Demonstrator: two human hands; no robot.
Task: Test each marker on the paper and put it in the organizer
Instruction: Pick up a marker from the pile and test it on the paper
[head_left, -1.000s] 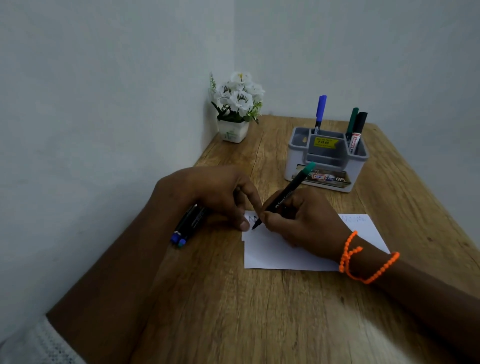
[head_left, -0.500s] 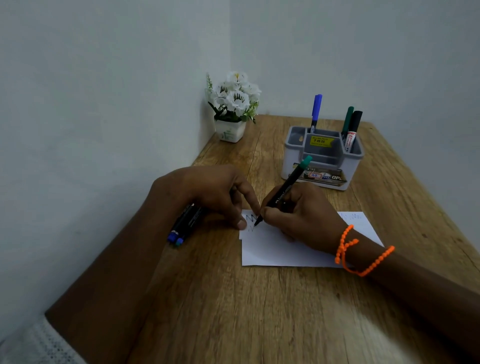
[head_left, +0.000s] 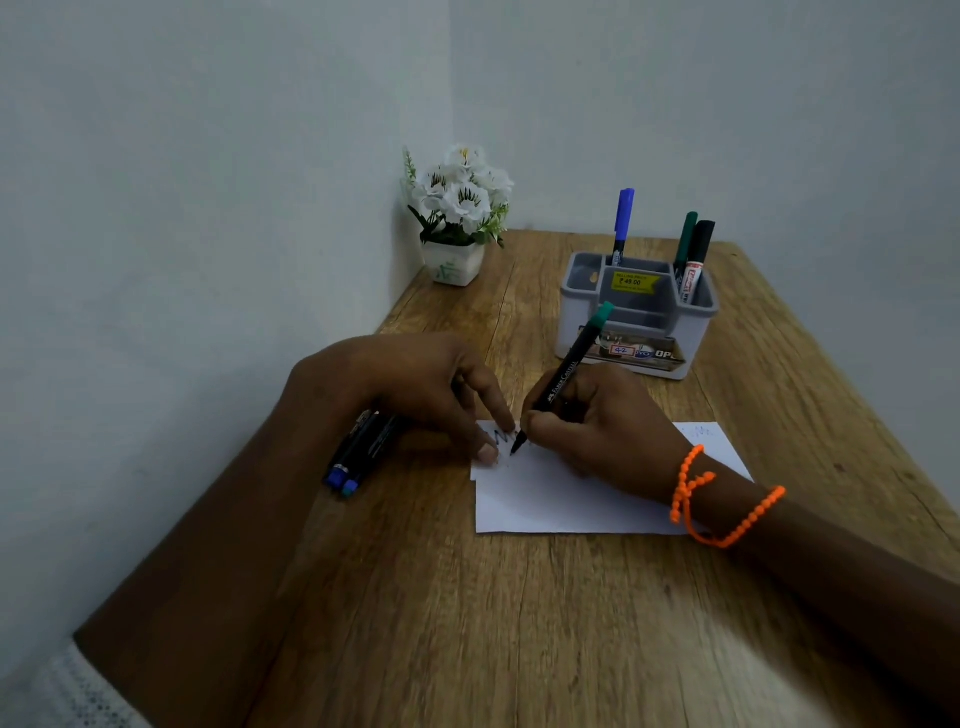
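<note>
My right hand (head_left: 602, 421) grips a black marker with a green end (head_left: 569, 371), its tip touching the top left corner of the white paper (head_left: 561, 499), where dark zigzag strokes show. My left hand (head_left: 415, 389) presses its fingertips on the paper's left edge and holds a bundle of markers (head_left: 363, 452) with blue ends under the palm. The grey organizer (head_left: 639, 317) stands behind the paper. It holds a blue marker (head_left: 622, 223) at the left, and a green marker (head_left: 687, 239) and a black marker (head_left: 696, 260) at the right.
A white pot of artificial white flowers (head_left: 457, 213) stands in the table's far left corner against the wall. The wooden table (head_left: 519, 623) meets a wall on the left and at the back. An orange bead bracelet (head_left: 722, 499) hangs on my right wrist.
The marker tip has moved in small strokes on the paper's top left corner, adding ink marks. My left hand has stayed in place.
</note>
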